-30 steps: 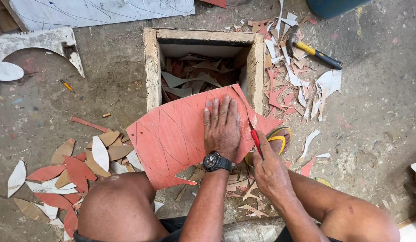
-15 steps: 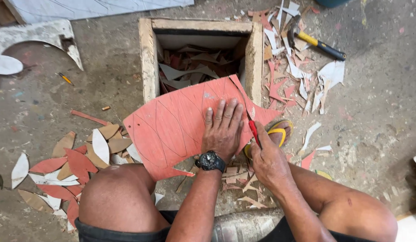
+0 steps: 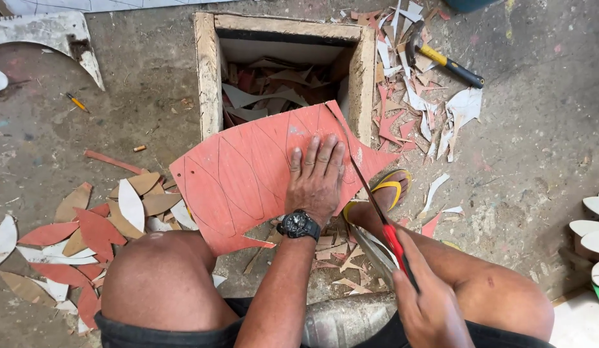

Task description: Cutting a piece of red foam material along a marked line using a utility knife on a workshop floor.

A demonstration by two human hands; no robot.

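sheet (image 3: 248,174) unmoved from a second ago, propped on box (image 3: 209,77) rim. left hand (image 3: 315,177) pressed flat on sheet, fingers spread as before. right hand (image 3: 428,303) clenched on saw (image 3: 377,209), blade at sheet's right edge, position unchanged; cut continuing.

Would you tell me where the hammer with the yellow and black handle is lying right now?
In the head view, the hammer lies on the floor at upper right, among pale and red offcuts, just right of the wooden box.

Rough grey concrete floor (image 3: 544,129) in daylight, littered with red and white offcuts (image 3: 87,232)
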